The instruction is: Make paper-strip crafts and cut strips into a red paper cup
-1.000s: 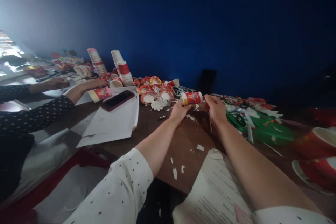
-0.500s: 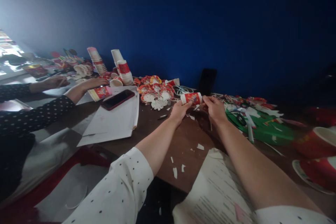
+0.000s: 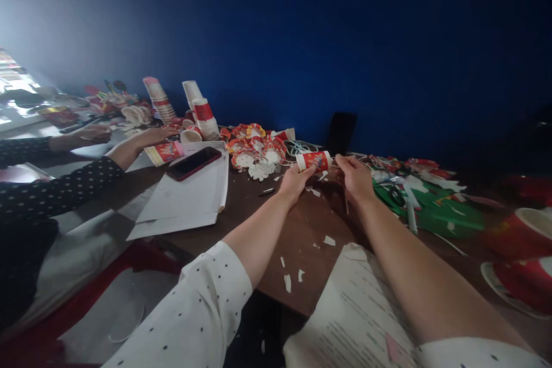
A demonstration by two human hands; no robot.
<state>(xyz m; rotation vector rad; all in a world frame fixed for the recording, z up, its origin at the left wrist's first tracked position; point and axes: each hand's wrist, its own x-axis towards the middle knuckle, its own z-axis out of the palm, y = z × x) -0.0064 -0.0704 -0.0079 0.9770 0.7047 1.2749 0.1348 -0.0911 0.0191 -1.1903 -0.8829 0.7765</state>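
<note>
The fingers of the left hand are curled around a small red printed paper cup, held on its side just above the desk, with its white rim turned toward the right hand. The right hand's fingers are pinched narrow at that rim, and a thin stick hangs down below the palm (whether it is gripped or merely tucked there cannot be told). The cup wall looks thin, so a hard squeeze from the left hand could well crease it, and a tug at the rim might tear the paper or pull the cup out of the grip; the stick could slip down among the white paper scraps. The held cup's inside is not visible. Farther left, stacks of red-and-white cups stand nested in each other, beside a heap of cut cup flowers. A phone lies on white sheets, and another person's hand rests by a lying cup. On the right are green paper and a blurred red cup, contents unclear.
</note>
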